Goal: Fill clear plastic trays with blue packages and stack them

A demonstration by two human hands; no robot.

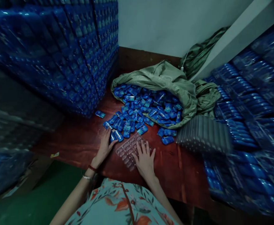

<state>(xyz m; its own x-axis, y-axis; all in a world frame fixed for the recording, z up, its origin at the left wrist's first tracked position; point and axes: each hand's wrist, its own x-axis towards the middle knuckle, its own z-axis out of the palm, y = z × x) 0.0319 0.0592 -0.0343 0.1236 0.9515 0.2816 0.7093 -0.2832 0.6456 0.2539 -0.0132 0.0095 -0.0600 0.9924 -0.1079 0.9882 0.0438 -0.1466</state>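
Observation:
A clear plastic tray (127, 153) with moulded pockets lies on the reddish table (80, 147) in front of me. My right hand (144, 158) rests on its right part, fingers spread. My left hand (106, 143) is at the near left edge of the pile of small blue packets (134, 112), its fingertips against some of them and its thumb apart, pointing toward the tray. The packets spill out of an open green sack (167, 73) onto the table. No packet is visible in the tray's pockets.
Tall stacks of filled blue packs stand at the left (57, 59) and right (240, 109). A bundle of nested clear trays (203, 134) sits right of the sack. One loose packet (100, 114) lies by the left stack. A slanted white beam (230, 34) crosses the upper right.

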